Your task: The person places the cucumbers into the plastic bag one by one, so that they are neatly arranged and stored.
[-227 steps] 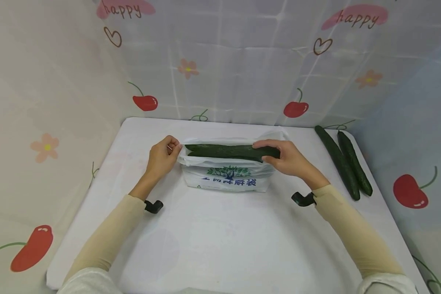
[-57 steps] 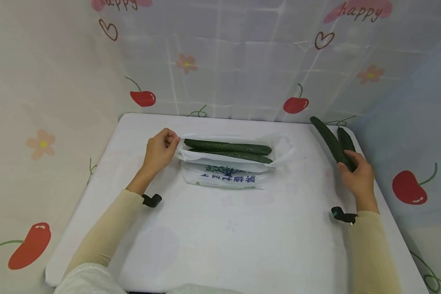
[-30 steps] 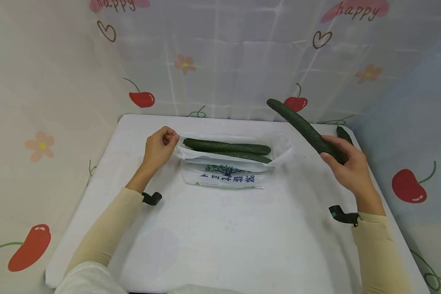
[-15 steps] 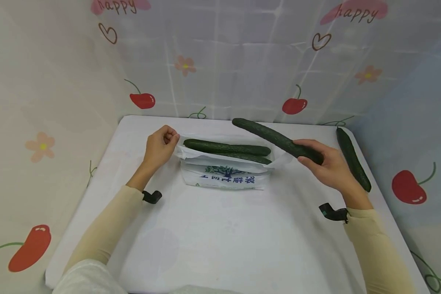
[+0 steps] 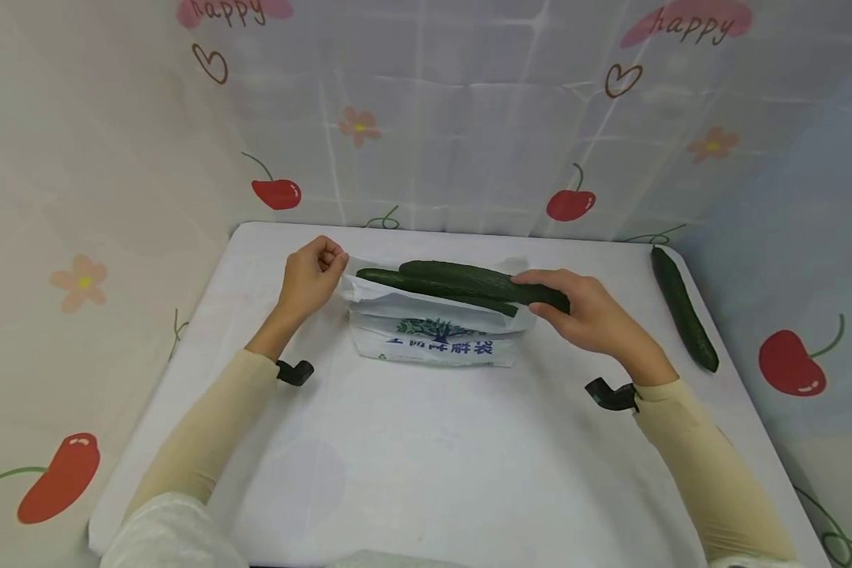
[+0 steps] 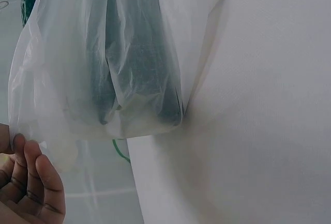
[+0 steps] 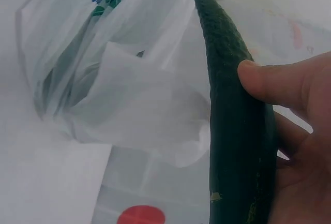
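Observation:
A white plastic bag [image 5: 433,351] with a printed tree lies at mid-table, its mouth open and cucumbers [image 5: 379,276] inside. My left hand [image 5: 311,276] pinches the left edge of the bag's mouth; the left wrist view shows thumb and fingertips on the thin film. Over the opening, my right hand [image 5: 582,312] grips a cucumber [image 5: 461,276] near its right end, thumb on the near side. That cucumber lies across those in the bag and partly covers them. In the right wrist view the held cucumber [image 7: 232,120] stands beside the bag's loose rim [image 7: 150,105].
One more cucumber [image 5: 684,309] lies near the right edge of the white table [image 5: 426,465]. A printed curtain [image 5: 461,142] hangs behind and along both sides. A black wrist camera [image 5: 610,394] juts inward from the right sleeve.
The right hand took one of the two cucumbers at the table's right, lifted it and carried it left over the bag's mouth. The left hand has stayed at the bag's edge.

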A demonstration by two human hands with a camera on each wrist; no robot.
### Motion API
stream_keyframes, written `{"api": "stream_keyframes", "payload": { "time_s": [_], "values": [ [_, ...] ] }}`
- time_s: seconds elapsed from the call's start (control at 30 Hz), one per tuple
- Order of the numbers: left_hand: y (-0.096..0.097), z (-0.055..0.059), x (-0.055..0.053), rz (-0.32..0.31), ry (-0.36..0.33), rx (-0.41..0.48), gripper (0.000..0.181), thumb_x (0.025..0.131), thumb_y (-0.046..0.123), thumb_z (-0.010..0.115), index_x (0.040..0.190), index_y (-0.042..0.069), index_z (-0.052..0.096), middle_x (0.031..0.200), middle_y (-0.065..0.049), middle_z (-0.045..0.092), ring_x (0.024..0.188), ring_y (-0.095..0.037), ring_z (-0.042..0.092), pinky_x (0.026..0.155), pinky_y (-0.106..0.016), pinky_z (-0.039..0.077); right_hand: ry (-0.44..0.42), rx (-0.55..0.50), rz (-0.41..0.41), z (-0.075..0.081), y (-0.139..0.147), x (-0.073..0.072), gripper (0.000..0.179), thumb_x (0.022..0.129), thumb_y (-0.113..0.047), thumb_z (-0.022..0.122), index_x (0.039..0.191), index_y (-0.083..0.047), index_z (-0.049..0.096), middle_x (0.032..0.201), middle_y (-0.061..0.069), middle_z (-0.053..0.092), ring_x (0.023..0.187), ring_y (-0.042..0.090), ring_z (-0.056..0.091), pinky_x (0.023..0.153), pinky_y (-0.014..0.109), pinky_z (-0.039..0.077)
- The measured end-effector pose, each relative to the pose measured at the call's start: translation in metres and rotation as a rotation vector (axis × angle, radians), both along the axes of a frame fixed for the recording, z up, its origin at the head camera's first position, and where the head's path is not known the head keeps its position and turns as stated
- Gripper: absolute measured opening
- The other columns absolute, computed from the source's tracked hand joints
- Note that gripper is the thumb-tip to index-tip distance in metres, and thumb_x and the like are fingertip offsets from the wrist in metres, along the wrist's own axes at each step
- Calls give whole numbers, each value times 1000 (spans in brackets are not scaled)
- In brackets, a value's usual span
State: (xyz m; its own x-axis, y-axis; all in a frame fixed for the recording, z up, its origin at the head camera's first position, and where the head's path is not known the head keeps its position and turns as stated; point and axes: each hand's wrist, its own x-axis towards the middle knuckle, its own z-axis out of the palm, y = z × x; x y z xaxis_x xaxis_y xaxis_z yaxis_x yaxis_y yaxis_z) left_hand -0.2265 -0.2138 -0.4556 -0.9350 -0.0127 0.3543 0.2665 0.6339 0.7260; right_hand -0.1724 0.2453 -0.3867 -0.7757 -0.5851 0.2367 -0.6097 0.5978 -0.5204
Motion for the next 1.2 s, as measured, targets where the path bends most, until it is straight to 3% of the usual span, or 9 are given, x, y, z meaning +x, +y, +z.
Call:
{"api": "stream_keyframes", "payload": {
  "time_s": [0.07,0.27,0.6,0.67,0.77,0.8,0.9,1.0,1.2],
  "values": [
    [0,2,-1,0,0,-1,12,104,16,68,99,6,69,81,-7,65,69,-16,56,61,-21,42,-4,17,23,5,-7,-3,50,100,-3,74,147,-15,64,147,10,69,137,33,64,113,59,51],
    [0,4,-2,-1,-5,-7,12,103,17,68,98,6,69,80,-8,66,69,-17,56,60,-21,41,-29,91,46,13,-28,-11,50,100,-3,74,148,-14,63,149,10,67,141,34,61,117,59,49],
    [2,3,-3,-18,-15,-17,12,104,17,67,99,6,69,81,-8,65,69,-18,55,60,-21,41,-87,115,107,4,-53,-34,47,103,-9,71,149,-15,62,149,9,67,140,33,62,117,57,49],
    [2,4,-3,-19,-10,-19,13,104,17,67,99,6,69,81,-8,65,70,-18,55,60,-21,40,-99,117,117,1,-57,-39,46,104,-11,70,149,-16,62,150,8,67,135,31,64,117,56,50],
    [3,6,-2,-20,-7,-19,13,104,16,66,99,5,69,81,-9,65,70,-18,55,60,-20,40,-128,118,121,-4,-63,-47,45,104,-14,71,149,-20,63,150,4,67,107,30,67,107,51,54],
    [3,6,-2,-20,-5,-20,13,104,16,66,99,5,69,81,-9,66,70,-18,55,60,-20,40,-137,117,123,-7,-65,-49,45,104,-14,71,148,-22,63,150,3,68,106,29,67,107,51,54],
    [2,6,-1,-14,-4,-20,13,104,16,67,98,5,69,81,-10,66,70,-18,55,60,-19,40,-182,96,136,-13,-74,-56,44,104,-14,71,147,-23,64,151,2,67,115,30,68,112,51,52],
    [2,6,0,-15,-1,-22,13,104,16,66,98,5,69,81,-10,66,71,-18,56,61,-19,40,-223,73,147,-20,-82,-61,43,105,-14,71,146,-24,65,153,1,65,147,27,57,123,55,45],
    [0,7,3,-15,-5,-31,13,104,17,66,99,5,69,81,-9,66,70,-18,56,60,-18,40,-261,50,144,-30,-89,-66,43,104,-13,71,145,-24,65,154,2,64,152,28,53,125,56,43]
  ]
}}
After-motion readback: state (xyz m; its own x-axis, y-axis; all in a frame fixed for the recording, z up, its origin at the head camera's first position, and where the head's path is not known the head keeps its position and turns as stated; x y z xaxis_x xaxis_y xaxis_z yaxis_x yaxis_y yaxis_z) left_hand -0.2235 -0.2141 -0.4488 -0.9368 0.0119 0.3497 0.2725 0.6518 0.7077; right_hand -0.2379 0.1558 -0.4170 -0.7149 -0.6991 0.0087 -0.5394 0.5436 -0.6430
